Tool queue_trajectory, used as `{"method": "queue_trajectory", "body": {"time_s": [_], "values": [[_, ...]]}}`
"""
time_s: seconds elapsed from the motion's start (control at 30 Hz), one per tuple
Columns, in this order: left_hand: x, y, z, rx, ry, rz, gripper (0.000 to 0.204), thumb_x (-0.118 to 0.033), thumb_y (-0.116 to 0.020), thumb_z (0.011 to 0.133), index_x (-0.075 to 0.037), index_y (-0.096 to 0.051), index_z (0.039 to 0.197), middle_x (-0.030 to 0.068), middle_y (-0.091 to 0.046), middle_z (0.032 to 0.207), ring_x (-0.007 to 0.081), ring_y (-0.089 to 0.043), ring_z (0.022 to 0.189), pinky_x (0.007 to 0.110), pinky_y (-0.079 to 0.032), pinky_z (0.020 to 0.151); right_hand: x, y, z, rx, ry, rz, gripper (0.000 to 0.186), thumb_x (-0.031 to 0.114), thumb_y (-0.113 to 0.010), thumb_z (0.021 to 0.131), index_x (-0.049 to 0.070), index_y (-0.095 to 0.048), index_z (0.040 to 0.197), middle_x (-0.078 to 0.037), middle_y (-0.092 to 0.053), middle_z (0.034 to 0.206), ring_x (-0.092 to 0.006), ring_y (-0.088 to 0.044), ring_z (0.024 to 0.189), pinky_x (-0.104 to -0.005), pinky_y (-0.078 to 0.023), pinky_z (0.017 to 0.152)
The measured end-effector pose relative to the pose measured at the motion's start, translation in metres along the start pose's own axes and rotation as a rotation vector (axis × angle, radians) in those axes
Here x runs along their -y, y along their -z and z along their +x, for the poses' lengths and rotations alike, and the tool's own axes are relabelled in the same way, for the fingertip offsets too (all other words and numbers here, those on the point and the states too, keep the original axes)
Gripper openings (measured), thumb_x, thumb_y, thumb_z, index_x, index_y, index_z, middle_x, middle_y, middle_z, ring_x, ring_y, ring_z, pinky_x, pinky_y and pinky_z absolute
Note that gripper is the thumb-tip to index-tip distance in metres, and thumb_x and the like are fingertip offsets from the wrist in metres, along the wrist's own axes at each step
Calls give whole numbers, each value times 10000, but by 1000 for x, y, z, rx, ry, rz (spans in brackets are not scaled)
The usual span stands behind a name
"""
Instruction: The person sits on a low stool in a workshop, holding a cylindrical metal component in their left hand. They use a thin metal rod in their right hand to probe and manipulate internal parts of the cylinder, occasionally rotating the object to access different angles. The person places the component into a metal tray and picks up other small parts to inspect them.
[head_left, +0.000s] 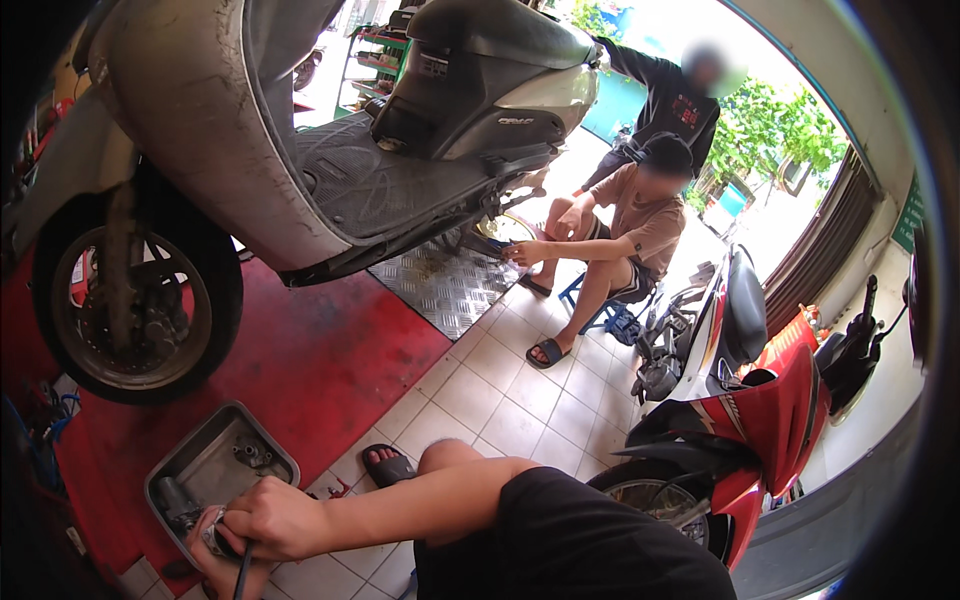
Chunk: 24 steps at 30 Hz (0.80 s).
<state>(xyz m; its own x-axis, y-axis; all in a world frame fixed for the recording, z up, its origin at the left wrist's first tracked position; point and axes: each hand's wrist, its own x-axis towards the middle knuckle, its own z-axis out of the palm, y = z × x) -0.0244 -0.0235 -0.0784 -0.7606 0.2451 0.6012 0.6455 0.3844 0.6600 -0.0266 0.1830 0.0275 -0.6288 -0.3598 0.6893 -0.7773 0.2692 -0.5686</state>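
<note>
Over the near end of a grey tray (212,462), the left hand (218,573) was wrapped around a small metal part (214,535); the right hand (278,518) was closed over it, apparently gripping a dark rod (243,572). Handling looked midway: other loose parts (252,453) lay untouched in the tray, the finished share unclear.

Tray (205,473): cylinder (178,502) by left wall, casting (254,454) at right, passable gap between. Right hand (280,518) and left hand (215,572) block near end. Wheel (140,315) beyond far rim.
</note>
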Motion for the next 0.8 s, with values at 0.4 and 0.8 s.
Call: {"method": "queue_trajectory", "body": {"time_s": [0.4, 0.8], "values": [[-41, -24, 17, -53, 81, -198, 721, -94, -855, 707, -21, -431, 1286, 150, -530, 1249, 255, -545, 1156, 422, -444, 1002, 1, 25, 14, -2, -120, 1, 210, 195, -662, 820, 23, -588, 725, -143, -571, 646, -353, -594, 627, -442, -458, 541], [-95, -2, 82, 94, 238, -159, 381, -114, -837, 616, 4, -626, 910, 148, -648, 807, 329, -679, 732, 365, -536, 673, -6, 25, 21, -50, 38, -131, 328, 20, -703, 784, 77, -450, 583, -59, -468, 543, -263, -497, 420, -394, -376, 398]]}}
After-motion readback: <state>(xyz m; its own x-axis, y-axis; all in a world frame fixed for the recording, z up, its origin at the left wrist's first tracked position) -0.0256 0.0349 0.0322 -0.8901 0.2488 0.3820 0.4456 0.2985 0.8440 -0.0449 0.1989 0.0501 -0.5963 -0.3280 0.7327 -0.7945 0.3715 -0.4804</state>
